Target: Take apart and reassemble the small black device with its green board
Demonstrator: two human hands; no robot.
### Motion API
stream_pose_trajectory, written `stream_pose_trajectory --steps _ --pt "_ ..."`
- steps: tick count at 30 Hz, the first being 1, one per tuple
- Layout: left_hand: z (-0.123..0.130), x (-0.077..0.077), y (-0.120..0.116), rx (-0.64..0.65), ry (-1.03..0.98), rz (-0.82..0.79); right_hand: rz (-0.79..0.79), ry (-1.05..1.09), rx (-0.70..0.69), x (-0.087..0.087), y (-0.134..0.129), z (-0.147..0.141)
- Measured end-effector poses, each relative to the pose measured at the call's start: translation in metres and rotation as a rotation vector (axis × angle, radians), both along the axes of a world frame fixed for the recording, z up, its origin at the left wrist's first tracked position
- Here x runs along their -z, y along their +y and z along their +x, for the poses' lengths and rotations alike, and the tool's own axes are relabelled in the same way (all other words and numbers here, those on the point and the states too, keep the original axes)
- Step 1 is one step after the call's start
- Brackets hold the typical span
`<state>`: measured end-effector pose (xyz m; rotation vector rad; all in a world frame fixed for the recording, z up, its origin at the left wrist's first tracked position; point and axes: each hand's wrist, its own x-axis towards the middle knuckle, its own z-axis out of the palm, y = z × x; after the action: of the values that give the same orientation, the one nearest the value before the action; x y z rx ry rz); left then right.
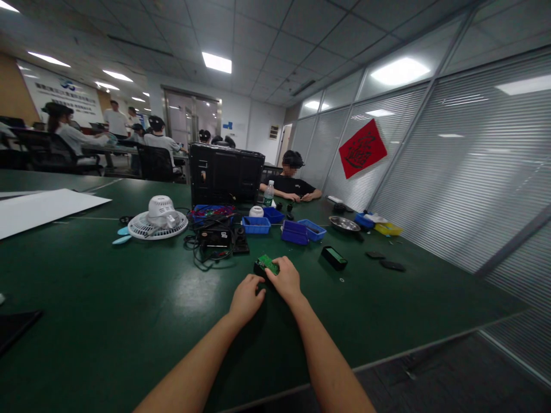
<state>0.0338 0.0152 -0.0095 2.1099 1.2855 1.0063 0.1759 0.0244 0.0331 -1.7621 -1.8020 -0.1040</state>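
Note:
A green circuit board (267, 263) sits in or on a small black case (258, 269) on the green table. My right hand (286, 277) is closed on the right side of the board and case, its thumb and fingers over the edge. My left hand (247, 298) rests at the near left side of the case, fingers curved and thumb apart, with nothing visible between them. Its fingertips are beside or against the case; contact is hard to tell. To the right lies another black case (334, 258) with a green top.
Ahead are blue bins (256, 225), a black device with cables (215, 236), a white fan part (158, 223), a metal bowl (344, 223) and a large black panel (226, 175). A person (293, 180) sits across the green table (172, 321).

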Motion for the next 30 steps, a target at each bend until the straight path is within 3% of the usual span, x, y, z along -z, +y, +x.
stream_pose_trajectory --steps 13,30 --pt "0.000 -0.003 -0.002 0.001 0.038 -0.024 0.018 0.005 -0.022 0.013 0.008 0.004" --pt "0.000 -0.004 -0.003 0.002 0.038 -0.018 -0.014 -0.007 -0.041 0.012 0.005 0.002"
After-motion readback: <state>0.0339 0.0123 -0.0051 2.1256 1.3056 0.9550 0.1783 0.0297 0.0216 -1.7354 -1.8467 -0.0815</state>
